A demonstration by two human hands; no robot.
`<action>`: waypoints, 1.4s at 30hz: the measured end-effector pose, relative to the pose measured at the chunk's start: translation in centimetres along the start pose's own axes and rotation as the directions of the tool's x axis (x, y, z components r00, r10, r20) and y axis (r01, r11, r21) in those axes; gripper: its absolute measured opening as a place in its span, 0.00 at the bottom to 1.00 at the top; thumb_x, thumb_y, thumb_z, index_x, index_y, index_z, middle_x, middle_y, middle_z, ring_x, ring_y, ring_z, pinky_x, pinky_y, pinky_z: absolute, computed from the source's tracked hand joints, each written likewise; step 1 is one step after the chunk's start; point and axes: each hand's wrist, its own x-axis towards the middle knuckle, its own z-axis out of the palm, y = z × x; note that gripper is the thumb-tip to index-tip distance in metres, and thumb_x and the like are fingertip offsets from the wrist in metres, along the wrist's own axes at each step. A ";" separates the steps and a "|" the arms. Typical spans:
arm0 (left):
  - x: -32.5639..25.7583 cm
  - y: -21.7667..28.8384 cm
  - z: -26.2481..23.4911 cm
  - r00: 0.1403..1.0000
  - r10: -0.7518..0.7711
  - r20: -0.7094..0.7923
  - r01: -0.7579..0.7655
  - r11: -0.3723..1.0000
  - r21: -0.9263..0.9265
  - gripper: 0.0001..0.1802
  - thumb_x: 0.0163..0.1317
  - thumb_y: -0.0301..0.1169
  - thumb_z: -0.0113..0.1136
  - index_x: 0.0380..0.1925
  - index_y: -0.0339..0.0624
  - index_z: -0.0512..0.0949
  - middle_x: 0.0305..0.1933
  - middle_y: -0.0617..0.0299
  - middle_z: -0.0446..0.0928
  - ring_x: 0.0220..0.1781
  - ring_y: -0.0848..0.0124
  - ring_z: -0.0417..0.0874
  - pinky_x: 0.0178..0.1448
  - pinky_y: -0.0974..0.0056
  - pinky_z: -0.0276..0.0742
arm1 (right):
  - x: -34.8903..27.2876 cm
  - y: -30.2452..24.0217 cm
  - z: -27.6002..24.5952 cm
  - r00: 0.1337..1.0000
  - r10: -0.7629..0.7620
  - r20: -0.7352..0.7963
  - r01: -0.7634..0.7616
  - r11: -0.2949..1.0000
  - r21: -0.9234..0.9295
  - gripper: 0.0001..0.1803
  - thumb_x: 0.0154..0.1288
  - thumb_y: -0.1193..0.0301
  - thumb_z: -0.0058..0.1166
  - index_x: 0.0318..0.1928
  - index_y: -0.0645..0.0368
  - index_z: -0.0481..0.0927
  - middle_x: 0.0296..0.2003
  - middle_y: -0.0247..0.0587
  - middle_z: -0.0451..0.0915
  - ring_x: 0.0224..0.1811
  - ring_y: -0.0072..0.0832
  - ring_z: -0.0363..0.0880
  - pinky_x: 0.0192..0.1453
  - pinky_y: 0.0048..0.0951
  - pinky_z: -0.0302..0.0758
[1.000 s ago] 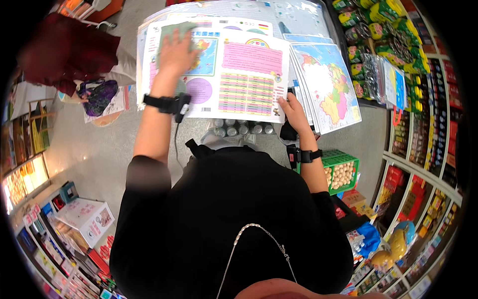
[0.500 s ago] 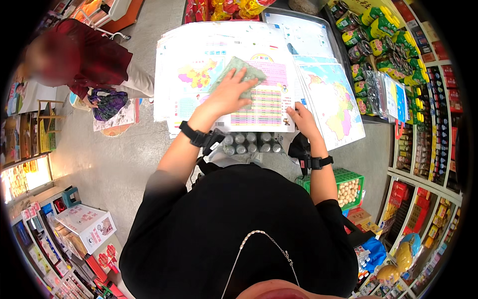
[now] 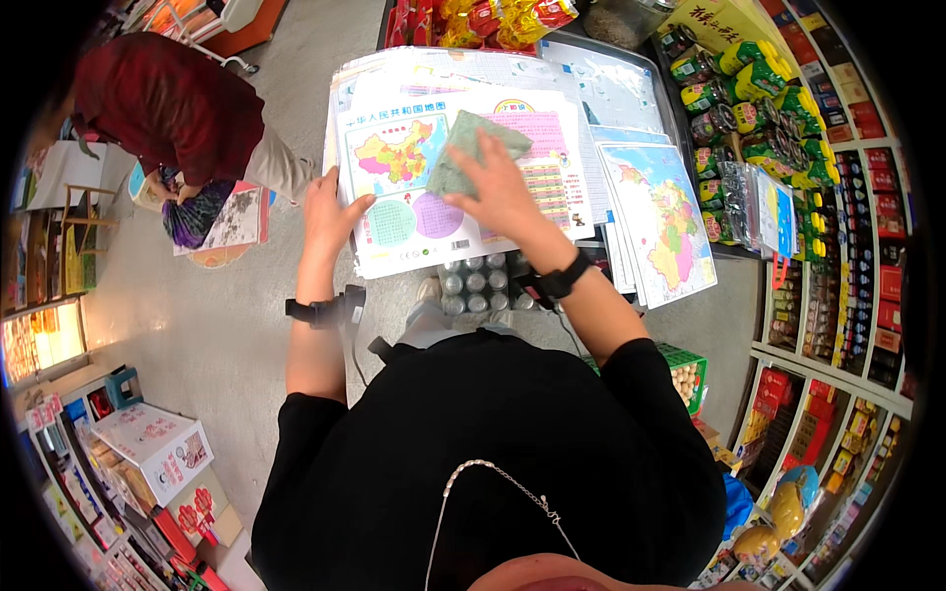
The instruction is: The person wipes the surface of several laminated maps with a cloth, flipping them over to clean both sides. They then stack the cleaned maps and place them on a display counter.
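Observation:
A printed map sheet (image 3: pixel 493 236) with a colourful map and coloured panels lies on top of a stack of sheets in front of me. My left hand (image 3: pixel 331 212) grips its left edge, thumb on the printed face and the other fingers along the edge, partly hidden. On the middle of the sheet rests a folded green cloth (image 3: pixel 451 177). Over it, slightly blurred, my right hand (image 3: pixel 498 192) presses with fingers spread, not wrapped round it. Further colourful maps (image 3: pixel 670 227) lie overlapped at the right of the stack.
Jars with green-and-yellow labels (image 3: pixel 754 94) line the right side, beside shelves of packets. Red and yellow packages (image 3: pixel 503 20) sit behind the stack. Cans (image 3: pixel 473 286) stand below the table edge. At the left, a person in dark red (image 3: pixel 168 108) bends over a purple bag (image 3: pixel 202 212).
My left hand has left the cloth and taken the sheet's left edge. My right hand has moved from the right edge onto the cloth. The sheet is now slightly turned.

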 end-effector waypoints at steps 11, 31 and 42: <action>0.2 -1.1 0.3 0.998 0.049 0.035 -0.046 0.995 -0.087 0.42 0.50 0.36 0.69 0.63 0.32 0.61 0.51 0.41 0.67 0.51 0.51 0.73 0.54 0.57 0.71 | 1.9 8.4 0.0 0.945 0.270 -0.183 -0.309 0.920 -0.240 0.29 0.60 0.65 0.53 0.63 0.50 0.66 0.64 0.59 0.60 0.68 0.55 0.55 0.66 0.55 0.58; -0.1 -0.6 -0.4 0.996 0.070 0.053 -0.060 0.984 -0.168 0.46 0.49 0.34 0.69 0.65 0.32 0.57 0.51 0.42 0.68 0.52 0.50 0.72 0.57 0.59 0.69 | 7.7 4.6 -0.2 0.947 0.320 -0.033 -0.311 0.886 -0.344 0.29 0.55 0.65 0.59 0.59 0.55 0.72 0.57 0.60 0.68 0.53 0.54 0.70 0.55 0.45 0.72; -0.3 0.0 -1.0 0.996 0.004 0.089 0.012 0.983 -0.181 0.44 0.49 0.36 0.69 0.65 0.35 0.59 0.52 0.43 0.67 0.52 0.50 0.74 0.54 0.59 0.72 | 11.1 -3.8 4.9 0.958 -0.184 0.219 0.228 0.954 -0.193 0.30 0.56 0.70 0.57 0.62 0.40 0.70 0.65 0.47 0.63 0.63 0.56 0.61 0.66 0.51 0.61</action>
